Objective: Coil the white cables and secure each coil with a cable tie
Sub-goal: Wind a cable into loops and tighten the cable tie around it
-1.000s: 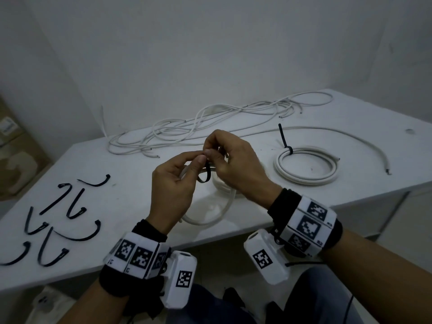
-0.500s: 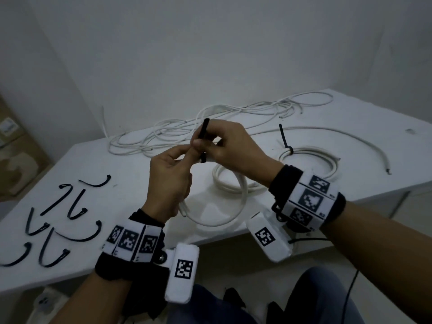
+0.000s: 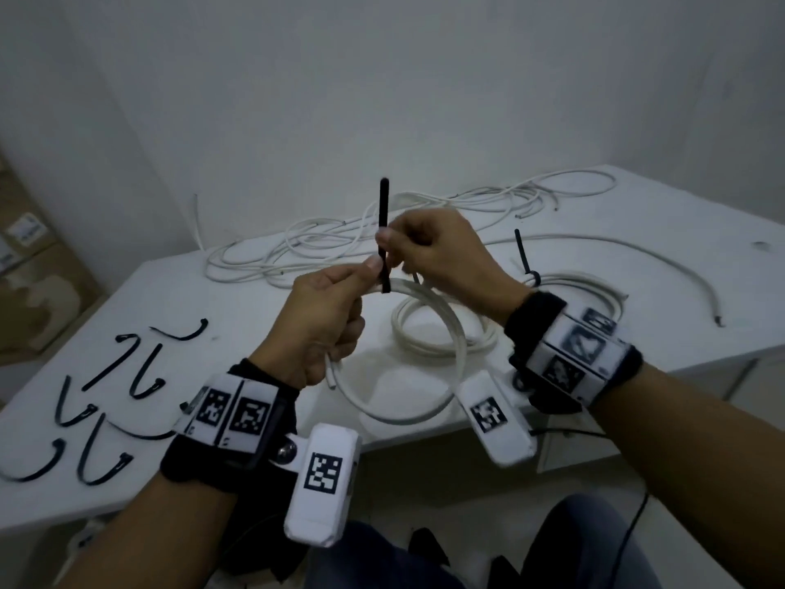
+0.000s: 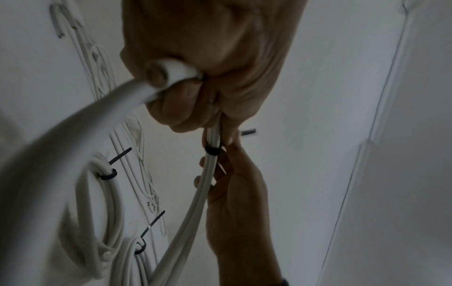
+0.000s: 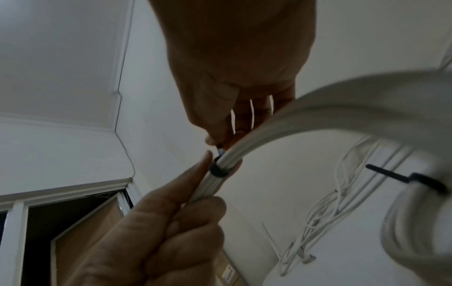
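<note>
My left hand (image 3: 323, 316) grips a white cable coil (image 3: 433, 333) lifted above the table edge; the coil (image 4: 73, 135) runs out of that fist. A black cable tie (image 3: 383, 235) is cinched around the coil's strands (image 5: 217, 170), its tail standing straight up. My right hand (image 3: 429, 257) pinches that tail just above the coil. A coil tied earlier (image 3: 594, 291) lies on the table behind my right wrist, its tie tail (image 3: 523, 252) sticking up.
Several loose black cable ties (image 3: 106, 397) lie on the white table (image 3: 637, 214) at the left. A tangle of uncoiled white cables (image 3: 382, 231) spreads along the back wall, and one long cable (image 3: 637, 252) curves to the right. Cardboard boxes (image 3: 29, 291) stand left of the table.
The tie's loop has closed tight around the coil and its tail now sticks up long. Both hands have risen with the coil, the right one pulling the tail upward.
</note>
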{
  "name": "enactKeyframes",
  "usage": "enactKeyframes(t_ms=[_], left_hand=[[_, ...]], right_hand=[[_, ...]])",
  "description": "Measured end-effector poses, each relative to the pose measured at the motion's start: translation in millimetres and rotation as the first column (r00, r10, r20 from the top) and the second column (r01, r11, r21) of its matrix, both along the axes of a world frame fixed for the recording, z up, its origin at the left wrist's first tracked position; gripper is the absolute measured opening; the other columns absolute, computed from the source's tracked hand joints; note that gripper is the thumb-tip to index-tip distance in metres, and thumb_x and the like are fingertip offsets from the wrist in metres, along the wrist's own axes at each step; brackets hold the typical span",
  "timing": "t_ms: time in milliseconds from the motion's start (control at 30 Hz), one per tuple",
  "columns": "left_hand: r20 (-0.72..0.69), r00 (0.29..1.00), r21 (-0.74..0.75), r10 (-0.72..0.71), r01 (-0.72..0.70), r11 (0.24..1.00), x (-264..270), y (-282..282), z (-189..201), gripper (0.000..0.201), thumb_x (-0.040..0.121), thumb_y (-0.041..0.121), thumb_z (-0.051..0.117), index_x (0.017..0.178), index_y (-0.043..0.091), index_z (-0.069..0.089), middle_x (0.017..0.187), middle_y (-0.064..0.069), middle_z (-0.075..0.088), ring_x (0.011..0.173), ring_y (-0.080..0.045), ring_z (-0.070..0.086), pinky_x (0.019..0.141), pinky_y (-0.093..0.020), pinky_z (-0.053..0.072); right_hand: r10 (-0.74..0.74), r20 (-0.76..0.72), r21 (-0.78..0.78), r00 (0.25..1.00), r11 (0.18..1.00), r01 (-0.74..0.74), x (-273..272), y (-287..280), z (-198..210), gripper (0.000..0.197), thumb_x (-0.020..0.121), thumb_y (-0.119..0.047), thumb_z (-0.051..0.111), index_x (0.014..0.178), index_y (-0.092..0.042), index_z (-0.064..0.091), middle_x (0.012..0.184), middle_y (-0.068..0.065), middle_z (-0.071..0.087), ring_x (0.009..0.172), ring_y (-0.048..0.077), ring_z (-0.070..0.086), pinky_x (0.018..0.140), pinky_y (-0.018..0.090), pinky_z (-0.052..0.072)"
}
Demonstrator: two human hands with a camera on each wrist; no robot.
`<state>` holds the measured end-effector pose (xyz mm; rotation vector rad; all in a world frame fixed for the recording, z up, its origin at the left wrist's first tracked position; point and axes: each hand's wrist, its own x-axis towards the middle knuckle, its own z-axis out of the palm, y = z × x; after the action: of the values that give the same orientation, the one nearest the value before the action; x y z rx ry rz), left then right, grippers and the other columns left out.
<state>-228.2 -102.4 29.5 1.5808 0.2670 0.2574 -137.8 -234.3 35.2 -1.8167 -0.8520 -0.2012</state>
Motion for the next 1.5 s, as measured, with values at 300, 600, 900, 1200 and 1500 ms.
enactKeyframes(t_ms=[300,600,900,1200,1500], left_hand=[[-0.027,0.999,-0.366,-0.034,0.022,0.93,13.1,-10.9,-21.3,0.029,0.097,0.033,0.049,0.103,0.008,0.061,0.051,-0.001,0.049,0.04,-0.011,0.046,0.037,-0.019,0.04],[0.091,0.969,-0.464,-0.232,0.247,0.851,-12.2,-14.4,-42.7,0.042,0.091,0.03,0.043,0.12,0.005,0.059,0.075,-0.011,0.065,0.067,-0.021,0.065,0.062,-0.032,0.058],[-0.006,0.999,-0.253,-0.04,0.038,0.967,-2.9,-6.6,-42.2,0.021,0.1,0.014,0.044,0.107,0.0,0.058,0.059,-0.004,0.053,0.052,-0.015,0.057,0.054,-0.029,0.056],[-0.094,0.995,-0.003,0.022,-0.022,1.0,22.9,-10.8,-39.2,0.018,0.097,0.008,0.053,0.084,-0.001,0.061,0.065,-0.011,0.056,0.051,-0.016,0.06,0.055,-0.031,0.059],[-0.272,0.958,0.615,0.093,0.099,0.782,81.2,-5.6,-39.5,0.023,0.094,0.013,0.055,0.087,-0.007,0.062,0.074,-0.018,0.063,0.055,-0.027,0.06,0.046,-0.027,0.053]], right_hand=[[-0.007,-0.289,0.049,0.957,0.999,0.021,-7.8,-25.6,-41.3,0.021,0.095,-0.01,0.053,0.111,-0.009,0.067,0.071,0.0,0.061,0.056,0.018,0.054,0.034,0.021,0.039],[0.031,-0.446,0.27,0.895,0.958,0.101,-2.1,-36.1,-42.6,0.016,0.095,-0.007,0.052,0.093,-0.017,0.065,0.069,0.007,0.055,0.054,0.014,0.042,0.036,0.02,0.032],[0.163,-0.469,0.182,0.868,0.98,-0.085,3.4,-50.4,-39.9,0.013,0.09,-0.009,0.063,0.101,-0.003,0.063,0.074,0.008,0.06,0.065,0.016,0.06,0.046,0.028,0.052],[-0.058,-0.387,-0.099,0.92,0.995,0.021,25.5,-74.1,-43.1,0.02,0.081,-0.001,0.069,0.1,0.002,0.065,0.065,0.011,0.068,0.05,0.018,0.062,0.053,0.026,0.054],[-0.315,-0.164,-0.498,0.935,0.845,0.198,61.5,-55.2,-48.0,0.022,0.08,-0.002,0.058,0.097,0.007,0.066,0.075,0.022,0.071,0.054,0.025,0.067,0.063,0.038,0.059]])
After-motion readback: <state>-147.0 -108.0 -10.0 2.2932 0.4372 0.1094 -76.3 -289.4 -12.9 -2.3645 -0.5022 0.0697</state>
